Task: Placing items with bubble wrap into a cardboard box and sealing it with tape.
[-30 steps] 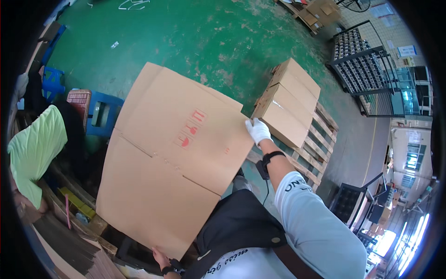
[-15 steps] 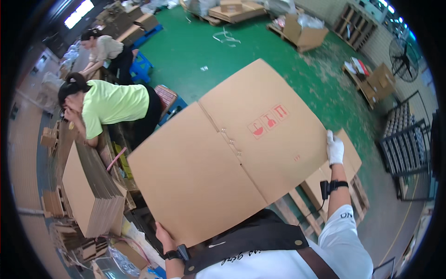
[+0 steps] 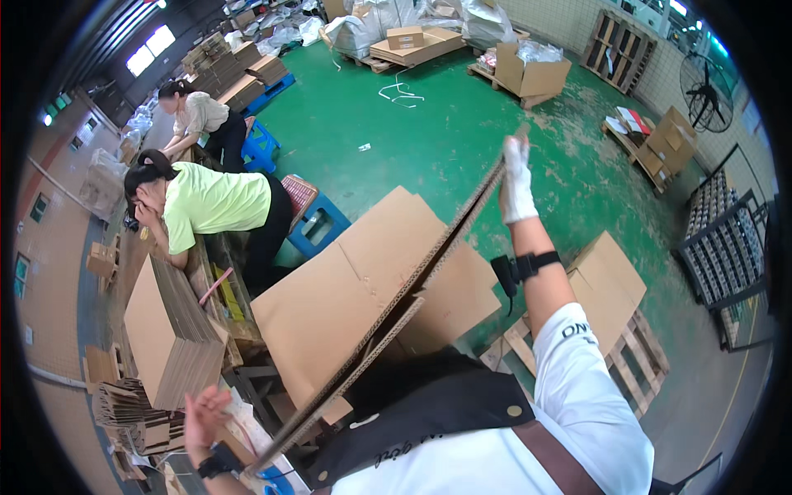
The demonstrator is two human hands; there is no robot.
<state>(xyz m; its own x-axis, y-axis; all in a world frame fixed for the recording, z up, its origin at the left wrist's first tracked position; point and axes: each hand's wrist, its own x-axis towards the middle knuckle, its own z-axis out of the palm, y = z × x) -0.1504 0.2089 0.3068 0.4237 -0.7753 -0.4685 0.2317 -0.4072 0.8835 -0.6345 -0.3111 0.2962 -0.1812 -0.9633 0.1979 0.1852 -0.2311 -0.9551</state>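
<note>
My gloved right hand (image 3: 518, 181) grips the upper far end of a folded brown cardboard sheet (image 3: 445, 245). The sheet stands tilted, nearly edge-on, slanting from the lower left up to the right. Its layers gap slightly along the corrugated edge. My bare left hand (image 3: 206, 417) has its fingers spread and is held near the sheet's lower left end, apart from it. Beyond the raised sheet lies another brown cardboard panel (image 3: 330, 289); I cannot tell whether the two are joined.
A stack of folded cardboard (image 3: 177, 342) stands at left by the wooden bench. Two people lean there, one in a lime shirt (image 3: 219, 198), beside a blue stool (image 3: 318, 227). At right are a wooden pallet (image 3: 639, 355) with cardboard, a black rack (image 3: 718, 239) and a fan (image 3: 707, 95).
The sheet has turned from broad face-up to nearly edge-on. My right hand has moved up and left with it. My left hand has let go and moved left, fingers spreading.
</note>
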